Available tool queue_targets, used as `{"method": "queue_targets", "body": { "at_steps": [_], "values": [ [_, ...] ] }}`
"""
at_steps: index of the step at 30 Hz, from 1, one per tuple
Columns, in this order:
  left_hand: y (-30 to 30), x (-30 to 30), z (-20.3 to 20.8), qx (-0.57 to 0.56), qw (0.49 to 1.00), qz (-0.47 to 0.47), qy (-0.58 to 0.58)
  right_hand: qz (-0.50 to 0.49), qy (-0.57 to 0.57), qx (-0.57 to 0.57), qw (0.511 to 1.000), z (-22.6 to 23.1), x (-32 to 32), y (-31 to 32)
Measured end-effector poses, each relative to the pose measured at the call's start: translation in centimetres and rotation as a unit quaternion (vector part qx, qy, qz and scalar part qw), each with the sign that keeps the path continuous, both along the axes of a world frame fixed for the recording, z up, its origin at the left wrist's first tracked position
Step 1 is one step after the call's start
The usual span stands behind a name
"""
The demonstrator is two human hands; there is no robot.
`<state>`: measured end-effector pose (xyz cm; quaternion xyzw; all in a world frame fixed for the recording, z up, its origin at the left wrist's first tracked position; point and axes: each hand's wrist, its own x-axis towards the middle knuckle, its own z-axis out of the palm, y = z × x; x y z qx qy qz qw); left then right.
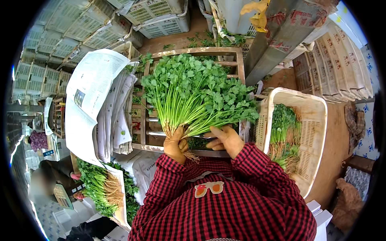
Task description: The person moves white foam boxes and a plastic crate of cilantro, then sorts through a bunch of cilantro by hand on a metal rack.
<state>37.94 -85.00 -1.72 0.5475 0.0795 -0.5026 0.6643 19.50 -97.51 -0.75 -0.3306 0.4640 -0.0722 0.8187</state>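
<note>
Pale plastic crates (163, 26) are stacked beyond a brown metal frame (240, 64), where a leafy green bunch (191, 86) is gripped near its roots by the left hand (174, 148), right hand (229, 140) half-spread; similar bunches (281, 134) are already crated; this one seemingly remains.

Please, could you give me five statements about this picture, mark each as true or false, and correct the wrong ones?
1. The left hand holds the bunch of leafy greens near its root end. True.
2. The leaves of this bunch point toward the person. False: they point away, and the roots are on the person's side.
3. A stack of printed paper sheets is to the left of the bunch. True.
4. The pale basket on the right is empty. False: more greens with roots lie in it.
5. The person's sleeves are plain blue. False: they are red and black checked.
</note>
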Motion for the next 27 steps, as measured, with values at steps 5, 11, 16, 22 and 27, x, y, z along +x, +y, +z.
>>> {"method": "queue_targets", "body": {
  "at_steps": [5,11,16,22,27],
  "values": [
    [-0.4,-0.5,-0.2,0.011,0.999,-0.008,-0.037,0.145,0.082,-0.167,0.972,2.8,-2.2,1.1],
    [-0.3,-0.9,0.0,0.010,0.999,-0.005,-0.041,0.164,0.123,-0.651,0.730,0.9,3.1,0.1],
    [-1.0,-1.1,1.2,0.037,0.999,0.003,-0.005,0.156,0.115,-0.731,0.654,-1.9,4.1,0.4],
    [-1.1,-1.1,1.5,0.025,0.999,0.019,0.004,0.211,0.030,-0.804,0.555,-1.8,2.7,-1.6],
    [-0.8,-1.1,1.0,0.023,1.000,0.019,-0.006,0.157,0.012,-0.723,0.673,-1.1,1.0,-2.2]
  ]
}}
